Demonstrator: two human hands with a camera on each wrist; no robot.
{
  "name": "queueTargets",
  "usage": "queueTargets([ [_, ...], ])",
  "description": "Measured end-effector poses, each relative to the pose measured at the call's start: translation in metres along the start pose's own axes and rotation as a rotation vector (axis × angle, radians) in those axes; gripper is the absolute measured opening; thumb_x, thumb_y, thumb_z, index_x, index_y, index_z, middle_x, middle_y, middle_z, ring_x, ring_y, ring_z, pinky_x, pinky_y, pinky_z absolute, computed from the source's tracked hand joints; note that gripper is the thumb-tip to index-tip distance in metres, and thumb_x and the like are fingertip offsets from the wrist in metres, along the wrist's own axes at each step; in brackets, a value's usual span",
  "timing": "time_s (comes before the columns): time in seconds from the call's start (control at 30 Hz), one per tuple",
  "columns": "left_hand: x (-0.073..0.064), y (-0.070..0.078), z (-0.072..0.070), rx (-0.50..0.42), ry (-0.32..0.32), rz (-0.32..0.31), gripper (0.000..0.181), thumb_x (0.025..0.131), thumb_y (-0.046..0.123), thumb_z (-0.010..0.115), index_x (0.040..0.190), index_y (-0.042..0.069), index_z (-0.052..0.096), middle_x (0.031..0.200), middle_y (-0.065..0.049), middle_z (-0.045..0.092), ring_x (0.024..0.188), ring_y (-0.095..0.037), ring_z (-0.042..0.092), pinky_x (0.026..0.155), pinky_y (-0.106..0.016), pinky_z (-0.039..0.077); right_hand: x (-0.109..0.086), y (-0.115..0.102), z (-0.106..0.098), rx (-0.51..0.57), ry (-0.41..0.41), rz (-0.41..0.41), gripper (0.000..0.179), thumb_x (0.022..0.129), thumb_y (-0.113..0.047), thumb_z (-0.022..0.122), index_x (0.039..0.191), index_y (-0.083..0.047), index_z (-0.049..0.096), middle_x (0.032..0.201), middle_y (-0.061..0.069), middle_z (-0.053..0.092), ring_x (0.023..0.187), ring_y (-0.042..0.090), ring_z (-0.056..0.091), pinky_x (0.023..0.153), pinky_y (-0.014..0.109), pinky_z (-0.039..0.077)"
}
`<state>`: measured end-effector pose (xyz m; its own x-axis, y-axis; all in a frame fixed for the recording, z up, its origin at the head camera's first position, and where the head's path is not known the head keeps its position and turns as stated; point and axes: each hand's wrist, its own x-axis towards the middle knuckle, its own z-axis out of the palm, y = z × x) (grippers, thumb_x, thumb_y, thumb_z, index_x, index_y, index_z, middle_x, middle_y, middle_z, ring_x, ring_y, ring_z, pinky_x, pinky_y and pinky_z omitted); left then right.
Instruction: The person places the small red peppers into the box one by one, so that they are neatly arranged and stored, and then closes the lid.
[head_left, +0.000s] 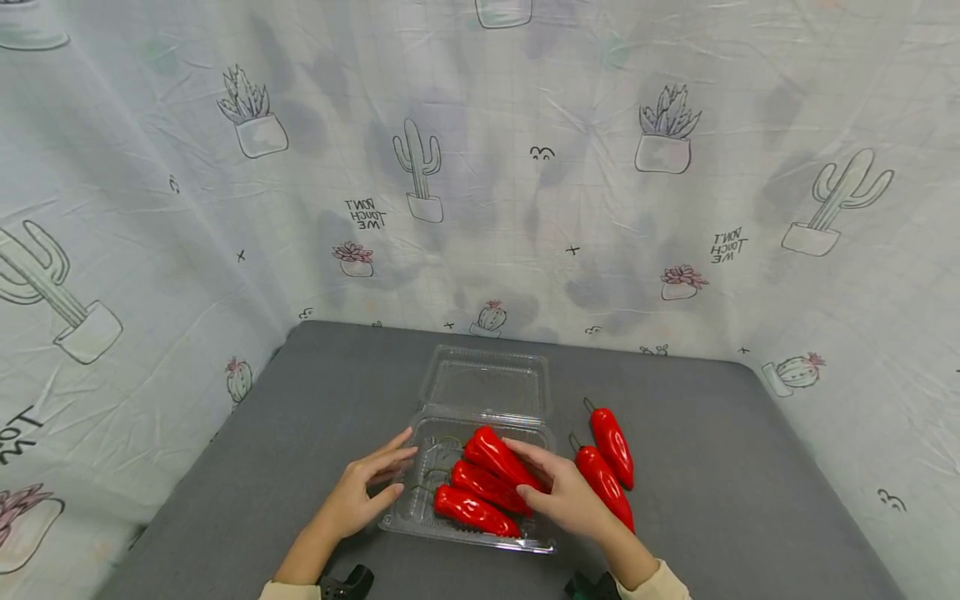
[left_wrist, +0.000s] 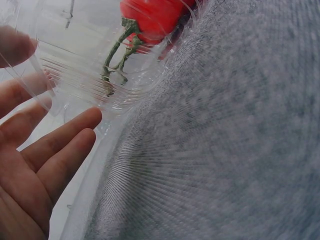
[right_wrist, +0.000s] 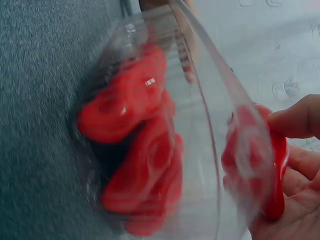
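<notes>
My right hand (head_left: pixel 570 497) holds a glossy red pepper (head_left: pixel 491 451) over the right side of a clear plastic clamshell box (head_left: pixel 405 523). In the right wrist view the thumb presses this pepper (right_wrist: pixel 279 175) against the fingers, partly behind the box wall. More red peppers (head_left: pixel 474 510) lie inside the box, their thin green stems toward the left. At the box's left edge is my left hand (head_left: pixel 352 497), its fingers extended and spread. The left wrist view shows those fingertips (left_wrist: pixel 91 118) right at the clear wall, with green stems (left_wrist: pixel 112 57) visible through it.
The box's clear lid (head_left: pixel 487 379) is folded back, away from me. Two more red peppers (head_left: pixel 613 446) lie to the right of the box on the grey table (head_left: pixel 720 467). A pale cactus-print curtain (head_left: pixel 495 183) surrounds the table's back and sides.
</notes>
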<state>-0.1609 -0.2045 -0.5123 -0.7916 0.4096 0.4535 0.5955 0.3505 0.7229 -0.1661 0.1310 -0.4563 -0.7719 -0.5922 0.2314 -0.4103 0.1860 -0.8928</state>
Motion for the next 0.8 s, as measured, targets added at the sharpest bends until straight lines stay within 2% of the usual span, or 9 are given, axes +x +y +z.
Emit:
queueTargets([
  [0.13,0.000,0.000,0.000,0.009,-0.004,0.006,0.049,0.086,0.000,0.061,0.134,0.003,0.052,0.149,-0.021,0.036,0.111,-0.026,0.063,0.088,-0.029,0.055,0.002,-0.010,0.007,-0.020,-0.017,0.023,0.056,0.086,0.007,0.059,0.140,-0.005,0.045,0.125,0.015,0.059,0.094,0.033,0.061,0.078,0.020,0.053],
  [0.23,0.001,0.000,-0.001,0.015,-0.009,0.013,0.049,0.086,-0.001,0.061,0.134,0.002,0.052,0.149,-0.021,0.036,0.111,-0.026,0.063,0.088,-0.028,0.054,0.003,-0.013,0.011,-0.056,-0.031,0.025,0.057,0.085,0.009,0.059,0.139,-0.003,0.046,0.121,0.014,0.061,0.088,0.028,0.060,0.074,0.020,0.052],
  [0.37,0.001,-0.001,-0.001,0.020,-0.012,0.017,0.049,0.086,-0.001,0.061,0.134,0.002,0.052,0.148,-0.021,0.037,0.110,-0.026,0.064,0.088,-0.027,0.054,0.003,-0.006,0.015,-0.106,-0.059,0.015,0.058,0.085,0.004,0.062,0.139,-0.009,0.047,0.125,0.010,0.060,0.094,0.017,0.058,0.078,0.021,0.052],
  [0.53,0.000,0.000,-0.001,0.018,-0.012,0.017,0.049,0.086,-0.001,0.061,0.134,0.002,0.052,0.149,-0.021,0.036,0.111,-0.025,0.063,0.088,-0.027,0.054,0.003,-0.004,0.016,-0.165,-0.099,0.014,0.058,0.086,-0.002,0.063,0.140,-0.017,0.048,0.129,0.003,0.058,0.104,0.014,0.054,0.085,0.023,0.052],
  [0.8,0.001,0.002,-0.001,0.003,-0.001,0.001,0.049,0.086,0.000,0.061,0.134,0.003,0.053,0.149,-0.020,0.037,0.110,-0.029,0.063,0.088,-0.030,0.055,0.005,-0.007,0.017,-0.178,-0.160,0.040,0.058,0.086,-0.004,0.063,0.139,-0.020,0.048,0.124,0.002,0.058,0.100,0.014,0.052,0.077,0.020,0.053],
])
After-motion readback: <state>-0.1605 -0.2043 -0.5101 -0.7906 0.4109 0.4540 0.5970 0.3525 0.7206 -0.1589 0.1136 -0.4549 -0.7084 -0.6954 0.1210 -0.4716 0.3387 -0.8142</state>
